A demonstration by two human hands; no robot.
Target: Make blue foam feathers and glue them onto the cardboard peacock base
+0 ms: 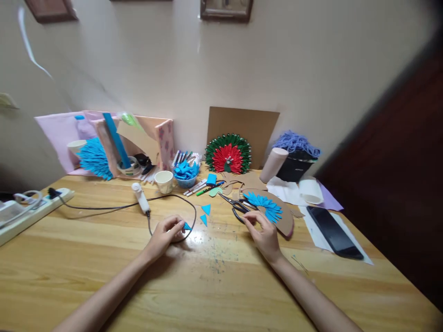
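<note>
Left hand (165,234): I pinch a blue paper piece (187,226); light, flimsy, hold at its edge.
Right hand (263,233): loosely curled, empty, touching scissors (235,208).

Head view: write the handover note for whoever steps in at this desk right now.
Left hand: fingers pinch a small blue paper triangle, resting on the wooden table.
Right hand: at the handles of the black scissors, grip unclear.
Two loose blue triangles lie between the hands. The brown cardboard half-circle beside the right hand carries a partial fan of blue paper feathers. Glue gun lies behind the left hand.
Done: some feathers on the cardboard.
Left: much of the cardboard bare.
</note>
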